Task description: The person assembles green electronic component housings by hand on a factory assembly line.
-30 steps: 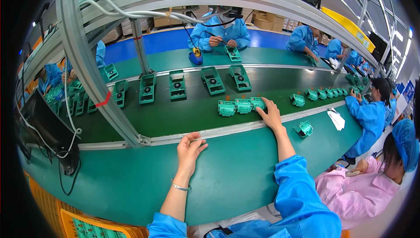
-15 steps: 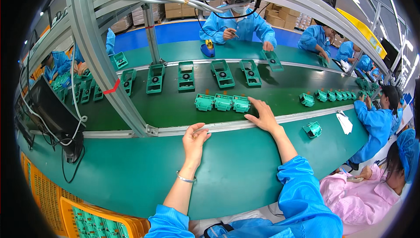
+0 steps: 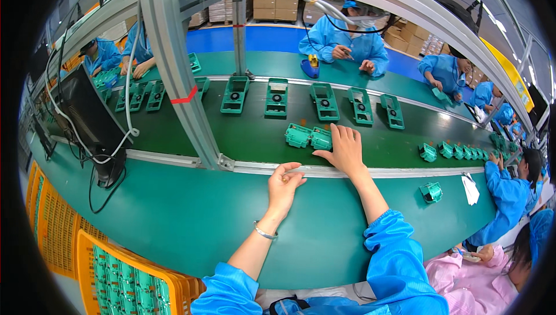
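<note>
two orange-tabbed green housings [image 3: 297,136] beside right fingers [image 3: 343,136]

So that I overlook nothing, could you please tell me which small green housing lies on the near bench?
The lone green housing, left of the white papers and right of the right hand; other housings ahead sit on the belt.

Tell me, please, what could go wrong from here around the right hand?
The right hand is at two visible green housings, set close together; pushing one might bump the other. A single green housing sits on the bench, right of the right forearm; a wide arm swing could knock it.
</note>
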Demonstrator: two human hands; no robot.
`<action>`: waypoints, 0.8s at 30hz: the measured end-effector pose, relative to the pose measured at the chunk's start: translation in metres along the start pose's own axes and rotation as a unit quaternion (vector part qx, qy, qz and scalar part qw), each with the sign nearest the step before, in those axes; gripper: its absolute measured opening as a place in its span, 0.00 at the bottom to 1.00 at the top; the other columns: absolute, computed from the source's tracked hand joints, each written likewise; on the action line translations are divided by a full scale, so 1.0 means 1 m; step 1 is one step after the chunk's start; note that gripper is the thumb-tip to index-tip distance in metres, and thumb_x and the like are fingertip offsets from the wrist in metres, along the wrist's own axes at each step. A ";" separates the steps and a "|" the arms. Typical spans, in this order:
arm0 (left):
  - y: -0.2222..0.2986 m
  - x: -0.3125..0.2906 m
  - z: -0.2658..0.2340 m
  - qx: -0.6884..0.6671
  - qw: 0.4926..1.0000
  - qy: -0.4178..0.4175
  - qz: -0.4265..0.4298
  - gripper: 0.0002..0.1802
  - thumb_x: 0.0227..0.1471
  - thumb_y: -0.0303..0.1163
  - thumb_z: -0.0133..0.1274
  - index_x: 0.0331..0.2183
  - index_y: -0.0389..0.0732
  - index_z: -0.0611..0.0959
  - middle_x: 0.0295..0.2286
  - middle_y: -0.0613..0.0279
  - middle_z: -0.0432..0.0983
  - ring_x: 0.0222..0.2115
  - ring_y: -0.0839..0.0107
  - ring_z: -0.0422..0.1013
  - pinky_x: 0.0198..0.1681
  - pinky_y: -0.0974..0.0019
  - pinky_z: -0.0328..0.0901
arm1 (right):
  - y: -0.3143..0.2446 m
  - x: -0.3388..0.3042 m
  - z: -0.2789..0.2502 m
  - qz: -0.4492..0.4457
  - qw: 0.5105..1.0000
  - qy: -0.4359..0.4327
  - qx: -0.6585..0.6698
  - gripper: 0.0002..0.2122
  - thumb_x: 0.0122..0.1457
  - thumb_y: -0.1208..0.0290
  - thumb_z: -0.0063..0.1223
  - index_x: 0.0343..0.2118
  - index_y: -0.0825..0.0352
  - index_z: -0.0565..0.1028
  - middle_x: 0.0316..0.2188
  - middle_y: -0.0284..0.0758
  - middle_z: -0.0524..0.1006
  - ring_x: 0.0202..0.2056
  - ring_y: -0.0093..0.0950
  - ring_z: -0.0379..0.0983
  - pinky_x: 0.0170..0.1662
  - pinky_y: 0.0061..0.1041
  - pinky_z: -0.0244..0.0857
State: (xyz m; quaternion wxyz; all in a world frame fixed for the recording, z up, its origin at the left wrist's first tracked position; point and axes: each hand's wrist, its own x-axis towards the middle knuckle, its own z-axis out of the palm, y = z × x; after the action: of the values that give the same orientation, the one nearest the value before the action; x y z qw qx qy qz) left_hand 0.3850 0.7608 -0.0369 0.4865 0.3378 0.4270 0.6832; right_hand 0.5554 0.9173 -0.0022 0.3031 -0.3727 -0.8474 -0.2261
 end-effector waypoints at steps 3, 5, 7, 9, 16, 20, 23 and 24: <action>-0.001 -0.001 0.004 -0.036 0.999 0.015 0.012 0.16 0.61 0.21 0.54 0.50 0.31 0.76 0.40 0.56 0.78 0.43 0.69 0.77 0.49 0.62 0.77 | -0.006 0.002 0.016 0.013 0.996 -0.068 -0.063 0.39 0.45 0.34 0.64 0.49 0.67 0.76 0.37 0.33 0.77 0.42 0.34 0.72 0.49 0.40 0.60; -0.003 0.003 0.003 -0.022 0.999 0.024 0.023 0.16 0.60 0.21 0.54 0.50 0.31 0.77 0.41 0.56 0.78 0.43 0.69 0.77 0.48 0.63 0.77 | -0.003 0.002 0.021 -0.003 0.996 -0.058 -0.072 0.38 0.45 0.34 0.64 0.46 0.66 0.76 0.36 0.32 0.76 0.41 0.33 0.72 0.47 0.39 0.60; -0.006 0.005 0.002 -0.021 0.998 0.038 0.047 0.14 0.60 0.20 0.55 0.48 0.32 0.79 0.41 0.58 0.78 0.41 0.70 0.77 0.45 0.65 0.77 | 0.001 0.001 0.025 -0.023 0.997 -0.026 -0.068 0.34 0.44 0.34 0.65 0.41 0.64 0.76 0.33 0.31 0.75 0.40 0.31 0.72 0.46 0.39 0.59; -0.007 0.008 -0.001 -0.016 0.997 0.052 0.062 0.13 0.60 0.20 0.55 0.47 0.32 0.79 0.41 0.58 0.78 0.41 0.70 0.77 0.45 0.65 0.77 | 0.003 0.003 0.019 -0.017 0.997 -0.051 -0.053 0.35 0.44 0.35 0.66 0.44 0.64 0.76 0.35 0.32 0.76 0.41 0.31 0.73 0.47 0.38 0.59; 0.000 0.021 -0.018 0.031 0.972 0.116 0.203 0.09 0.58 0.16 0.52 0.42 0.34 0.80 0.45 0.60 0.75 0.38 0.73 0.76 0.43 0.68 0.74 | -0.002 0.003 -0.009 -0.003 1.000 -0.027 0.007 0.35 0.41 0.42 0.72 0.44 0.67 0.75 0.36 0.34 0.75 0.38 0.33 0.73 0.45 0.36 0.59; 0.016 0.033 -0.046 0.080 0.935 0.173 0.299 0.12 0.56 0.13 0.50 0.41 0.34 0.81 0.45 0.59 0.75 0.38 0.73 0.76 0.42 0.68 0.74 | -0.033 -0.003 -0.048 -0.080 0.994 -0.020 0.074 0.37 0.40 0.43 0.73 0.48 0.66 0.74 0.41 0.36 0.77 0.42 0.34 0.73 0.49 0.39 0.60; 0.023 0.036 -0.069 0.030 0.930 0.266 0.252 0.11 0.59 0.16 0.48 0.41 0.35 0.81 0.39 0.62 0.79 0.37 0.74 0.76 0.41 0.69 0.73 | -0.072 -0.015 -0.070 -0.152 0.979 -0.061 0.119 0.39 0.38 0.40 0.72 0.48 0.65 0.74 0.41 0.35 0.76 0.43 0.31 0.73 0.49 0.41 0.60; 0.026 0.036 -0.073 0.030 0.930 0.265 0.252 0.11 0.59 0.16 0.48 0.41 0.35 0.81 0.39 0.62 0.79 0.37 0.74 0.76 0.41 0.69 0.73 | -0.085 -0.020 -0.074 -0.177 0.974 -0.071 0.122 0.40 0.37 0.38 0.71 0.48 0.65 0.74 0.40 0.34 0.76 0.43 0.30 0.73 0.49 0.41 0.60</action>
State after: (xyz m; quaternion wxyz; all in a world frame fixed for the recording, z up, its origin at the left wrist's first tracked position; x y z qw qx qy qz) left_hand 0.3008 0.7723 -0.0414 0.1573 0.2554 0.4614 0.8349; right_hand 0.5262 0.8100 0.0239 0.2402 -0.1917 -0.9407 -0.1437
